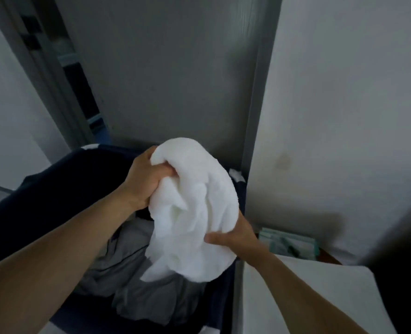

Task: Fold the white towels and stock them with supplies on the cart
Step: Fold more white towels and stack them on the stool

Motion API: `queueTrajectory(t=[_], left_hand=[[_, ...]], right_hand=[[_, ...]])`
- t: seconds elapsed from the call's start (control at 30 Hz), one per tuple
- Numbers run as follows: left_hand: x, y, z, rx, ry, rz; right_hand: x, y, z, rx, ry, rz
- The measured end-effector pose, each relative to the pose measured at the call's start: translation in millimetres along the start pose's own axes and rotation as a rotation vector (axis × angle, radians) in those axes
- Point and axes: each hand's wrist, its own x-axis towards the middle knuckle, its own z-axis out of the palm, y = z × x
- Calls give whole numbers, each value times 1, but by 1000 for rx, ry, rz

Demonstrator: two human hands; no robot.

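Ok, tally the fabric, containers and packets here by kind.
White towel: 1, gripped by left hand and right hand
Navy bin: 1
Grey cloth heap: 1, inside the bin, pieces not separable
Green packet: 1
Total: 4

Indoor laundry corner: grey door (170,68), white wall (344,116), dark linen bin (55,184)

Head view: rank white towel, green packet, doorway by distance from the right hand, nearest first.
1. white towel: gripped by the right hand.
2. green packet: just to the right, by the wall.
3. doorway: far off, upper left.
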Motion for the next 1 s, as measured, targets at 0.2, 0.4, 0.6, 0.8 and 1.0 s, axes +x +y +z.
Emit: queueTrajectory(t=[0.2, 0.4, 0.6, 0.8, 1.0], left_hand=[[-40, 92, 17, -130, 76, 73], [-55, 128, 50, -105, 95, 1], [-73, 145, 101, -139, -120, -155], [-99, 132, 153, -126, -393, -269], [-144, 61, 214, 111, -620, -495]], right_hand=[[-54, -79, -47, 194, 311, -114], [-109, -163, -108, 215, 549, -193], [-162, -196, -156, 136, 789, -238], [-202, -122, -181, -124, 686, 113], [-235, -52, -161, -232, 457, 49]])
